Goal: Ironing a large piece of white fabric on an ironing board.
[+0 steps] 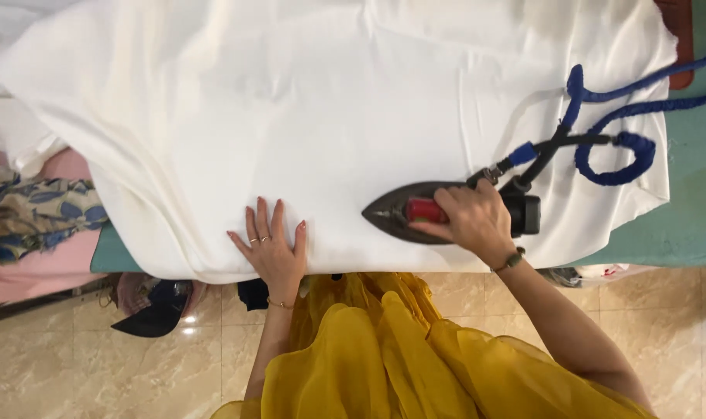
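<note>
No packages, labels, signs or screens visible anywhere in view.

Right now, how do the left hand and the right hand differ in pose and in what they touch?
The left hand lies flat, fingers spread, palm down on the white cloth; the right hand is curled shut around the handle of the dark iron. The left hand touches cloth directly; the right hand touches only the iron. Both are over the cloth's near edge.
</note>
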